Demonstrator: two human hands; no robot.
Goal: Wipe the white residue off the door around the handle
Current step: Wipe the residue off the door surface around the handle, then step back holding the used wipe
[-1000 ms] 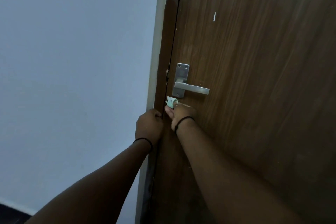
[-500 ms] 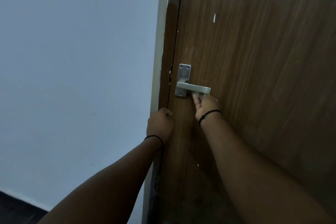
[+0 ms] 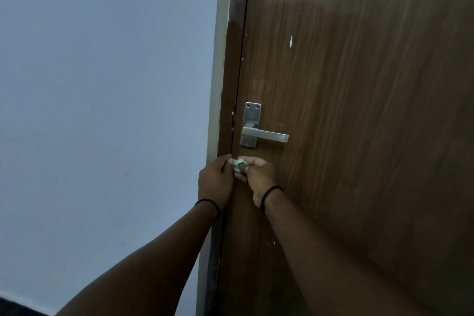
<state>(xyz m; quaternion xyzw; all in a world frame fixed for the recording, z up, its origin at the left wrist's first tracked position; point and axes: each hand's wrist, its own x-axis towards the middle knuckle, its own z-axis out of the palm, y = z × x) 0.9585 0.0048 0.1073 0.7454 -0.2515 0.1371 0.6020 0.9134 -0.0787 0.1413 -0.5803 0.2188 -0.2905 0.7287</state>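
A brown wooden door (image 3: 359,110) carries a silver lever handle (image 3: 264,134) on a metal backplate. Just below the handle my right hand (image 3: 259,177) grips a small pale green cloth (image 3: 239,165), bunched in its curled fingers against the door. My left hand (image 3: 216,179) is beside it at the door's edge, its fingertips touching the cloth. A white speck (image 3: 291,40) marks the door high above the handle, and small white flecks (image 3: 271,243) sit lower down.
The dark door frame (image 3: 234,59) and a pale trim strip run up the left of the door. A plain light wall (image 3: 102,110) fills the left side. Both wrists wear a thin black band.
My right hand has come down and left from under the lever to the door's edge. The green cloth shows again between the two hands. My left hand stayed at the frame.
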